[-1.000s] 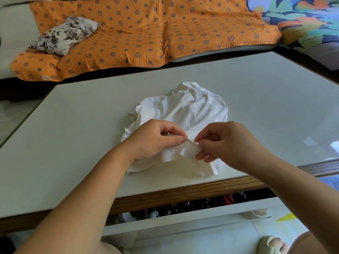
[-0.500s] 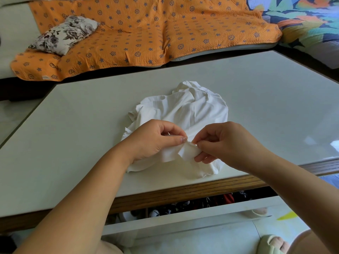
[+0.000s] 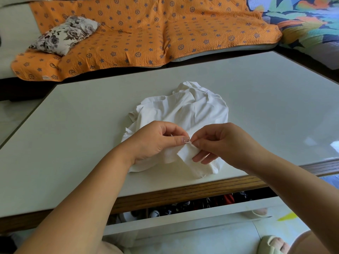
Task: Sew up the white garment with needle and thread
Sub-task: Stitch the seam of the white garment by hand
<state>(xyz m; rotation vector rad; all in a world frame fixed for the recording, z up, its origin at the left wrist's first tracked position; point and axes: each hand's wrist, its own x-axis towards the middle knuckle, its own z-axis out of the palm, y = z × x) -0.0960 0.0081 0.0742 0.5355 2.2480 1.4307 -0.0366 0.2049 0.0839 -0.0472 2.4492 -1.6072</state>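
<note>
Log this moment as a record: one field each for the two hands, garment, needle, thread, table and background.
left hand: pinches a fold of the garment between thumb and forefinger
right hand: pinches that fold's top edge, lower fingers under it
white garment: crumpled on the table, near its front edge
needle: thin metal glint between the two thumbs; which hand holds it is unclear
thread: too fine to see
table: pale top, wooden front edge
background: orange blanket, floral pillow
</note>
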